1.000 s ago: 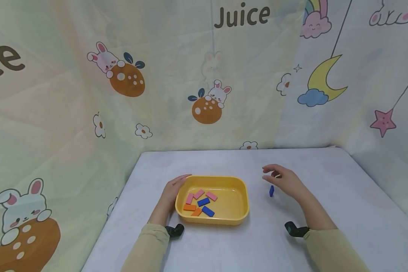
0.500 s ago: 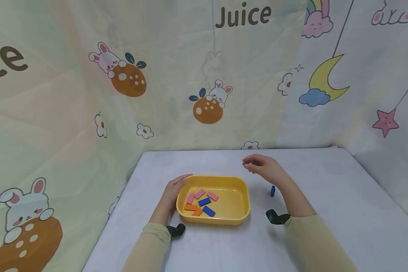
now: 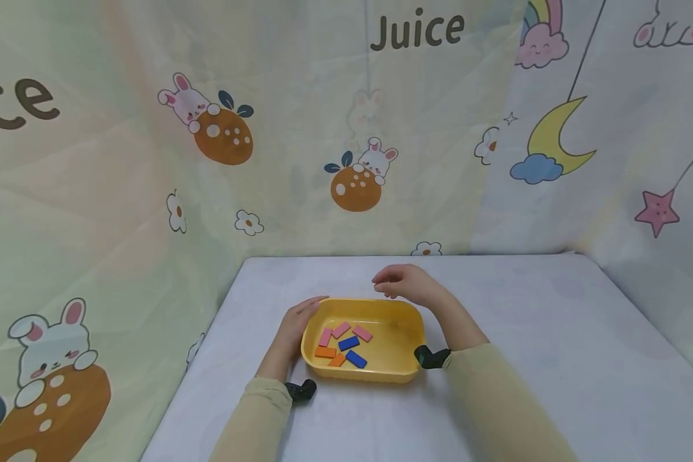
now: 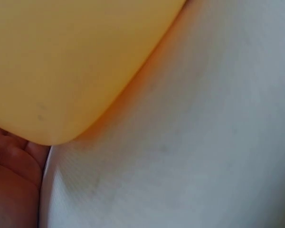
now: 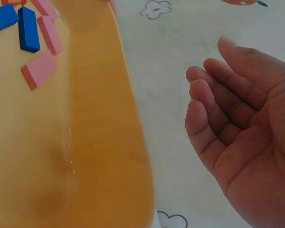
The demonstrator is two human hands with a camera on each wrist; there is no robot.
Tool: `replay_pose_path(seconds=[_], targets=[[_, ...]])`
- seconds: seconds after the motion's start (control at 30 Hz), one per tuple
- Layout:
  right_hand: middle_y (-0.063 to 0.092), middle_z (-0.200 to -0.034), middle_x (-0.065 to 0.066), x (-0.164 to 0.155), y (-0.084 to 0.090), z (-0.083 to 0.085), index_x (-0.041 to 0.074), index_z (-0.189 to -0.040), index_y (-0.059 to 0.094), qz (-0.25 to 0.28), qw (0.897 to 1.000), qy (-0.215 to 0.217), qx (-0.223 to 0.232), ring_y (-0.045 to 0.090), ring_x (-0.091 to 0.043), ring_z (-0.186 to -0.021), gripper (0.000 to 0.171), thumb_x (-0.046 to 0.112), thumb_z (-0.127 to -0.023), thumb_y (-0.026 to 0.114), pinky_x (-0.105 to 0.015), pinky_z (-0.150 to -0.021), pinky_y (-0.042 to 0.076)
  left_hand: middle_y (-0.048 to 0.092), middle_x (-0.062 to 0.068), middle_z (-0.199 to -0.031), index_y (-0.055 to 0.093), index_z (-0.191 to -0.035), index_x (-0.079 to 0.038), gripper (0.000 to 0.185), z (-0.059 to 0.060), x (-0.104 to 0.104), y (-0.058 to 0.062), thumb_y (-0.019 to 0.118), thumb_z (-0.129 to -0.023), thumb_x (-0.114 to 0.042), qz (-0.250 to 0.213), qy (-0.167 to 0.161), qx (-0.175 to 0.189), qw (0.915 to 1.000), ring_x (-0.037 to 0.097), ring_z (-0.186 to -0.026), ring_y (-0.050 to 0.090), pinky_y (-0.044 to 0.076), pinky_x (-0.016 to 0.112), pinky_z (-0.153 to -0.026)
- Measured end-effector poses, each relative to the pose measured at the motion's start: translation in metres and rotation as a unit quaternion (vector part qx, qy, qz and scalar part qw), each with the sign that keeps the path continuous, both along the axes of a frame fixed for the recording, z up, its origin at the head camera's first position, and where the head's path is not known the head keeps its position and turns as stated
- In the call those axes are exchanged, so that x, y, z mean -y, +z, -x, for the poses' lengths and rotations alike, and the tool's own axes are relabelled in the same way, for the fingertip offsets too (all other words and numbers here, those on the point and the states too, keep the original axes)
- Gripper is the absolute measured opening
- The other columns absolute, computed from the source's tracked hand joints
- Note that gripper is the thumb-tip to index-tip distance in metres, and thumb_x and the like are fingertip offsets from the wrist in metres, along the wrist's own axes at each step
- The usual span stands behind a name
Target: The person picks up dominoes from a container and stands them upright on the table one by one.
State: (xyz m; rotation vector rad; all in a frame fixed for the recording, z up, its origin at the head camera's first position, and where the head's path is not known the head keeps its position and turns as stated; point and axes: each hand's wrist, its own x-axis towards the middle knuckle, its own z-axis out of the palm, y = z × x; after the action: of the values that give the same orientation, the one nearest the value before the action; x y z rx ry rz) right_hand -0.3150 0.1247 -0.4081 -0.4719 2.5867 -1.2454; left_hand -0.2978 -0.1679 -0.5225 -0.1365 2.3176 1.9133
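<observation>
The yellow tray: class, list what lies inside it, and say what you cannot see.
Inside the yellow tray lie three pink blocks, two blue blocks and two orange blocks, all flat toward its left half. Its far rim is partly covered by the right hand.

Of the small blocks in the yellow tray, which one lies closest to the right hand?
The pink rectangular block at the right end of the cluster in the yellow plastic tray. It sits farthest right and nearest the right hand; the other blocks lie left of it or nearer the front.

I wear a long-sleeved top, pale beige, on both arms. At each cuff sits a small black camera mount [image 3: 430, 357], rounded in shape. My left hand [image 3: 296, 321] and right hand [image 3: 407, 284] are bare, without gloves.
</observation>
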Motion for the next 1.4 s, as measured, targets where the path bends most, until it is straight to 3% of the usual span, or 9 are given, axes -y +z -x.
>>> replay_pose_path(seconds=[0.17,0.33,0.7,0.93,1.23,1.4], targets=[[0.07,-0.106,-0.002,0.022,-0.004,0.005,0.027,-0.108,0.072,-0.004,0.999,0.031,0.019,0.063,-0.024,-0.095,0.018,0.034,-0.093,0.068,-0.043,-0.091,0.057,0.065,-0.011,-0.13,0.068,-0.119,-0.04,0.033,0.0,0.0,0.001,0.051,-0.096,-0.056,0.004,0.0,-0.002,1.0,0.017,-0.129,0.056,0.045,0.043,-0.111],[0.072,-0.109,-0.002,0.041,-0.013,0.01,0.02,-0.113,0.073,-0.028,0.995,0.079,0.046,0.064,-0.019,-0.094,0.025,0.034,-0.093,0.068,-0.039,-0.091,0.057,0.066,-0.008,-0.131,0.069,-0.122,-0.036,0.034,0.0,0.001,0.0,0.05,-0.097,-0.052,0.0,-0.001,-0.01,0.9999,0.018,-0.129,0.056,0.046,0.043,-0.111],[0.072,-0.104,0.001,0.068,-0.023,0.011,0.017,-0.119,0.071,-0.063,0.986,0.131,0.081,0.064,-0.022,-0.078,0.026,0.024,-0.094,0.067,-0.028,-0.075,0.057,0.066,-0.009,-0.129,0.069,-0.12,-0.038,0.034,0.001,0.004,0.001,0.052,-0.096,-0.055,0.012,-0.015,-0.03,0.9994,0.017,-0.128,0.057,0.045,0.043,-0.111],[0.071,-0.108,-0.005,0.076,-0.035,0.005,0.017,-0.121,0.07,-0.066,0.982,0.126,0.122,0.06,-0.017,-0.061,0.027,0.019,-0.094,0.066,-0.025,-0.064,0.056,0.066,-0.007,-0.13,0.069,-0.122,-0.034,0.037,0.001,0.005,0.001,0.053,-0.096,-0.054,-0.003,-0.017,-0.023,0.9996,0.016,-0.126,0.059,0.05,0.038,-0.107],[0.071,-0.108,-0.004,0.079,-0.048,0.006,0.017,-0.12,0.07,-0.088,0.982,0.14,0.093,0.061,-0.017,-0.059,0.028,0.015,-0.092,0.068,-0.025,-0.058,0.055,0.066,-0.008,-0.13,0.069,-0.122,-0.035,0.035,0.0,0.004,0.001,0.052,-0.097,-0.053,0.0,-0.016,-0.016,0.9997,0.017,-0.126,0.058,0.05,0.038,-0.106],[0.069,-0.102,-0.001,0.081,-0.053,0.003,0.02,-0.119,0.07,-0.103,0.983,0.126,0.085,0.061,-0.018,-0.061,0.028,0.018,-0.091,0.07,-0.024,-0.059,0.056,0.066,-0.007,-0.131,0.069,-0.122,-0.035,0.035,-0.001,0.004,0.001,0.051,-0.097,-0.052,0.005,-0.016,-0.02,0.9997,0.018,-0.129,0.056,0.046,0.041,-0.11]])
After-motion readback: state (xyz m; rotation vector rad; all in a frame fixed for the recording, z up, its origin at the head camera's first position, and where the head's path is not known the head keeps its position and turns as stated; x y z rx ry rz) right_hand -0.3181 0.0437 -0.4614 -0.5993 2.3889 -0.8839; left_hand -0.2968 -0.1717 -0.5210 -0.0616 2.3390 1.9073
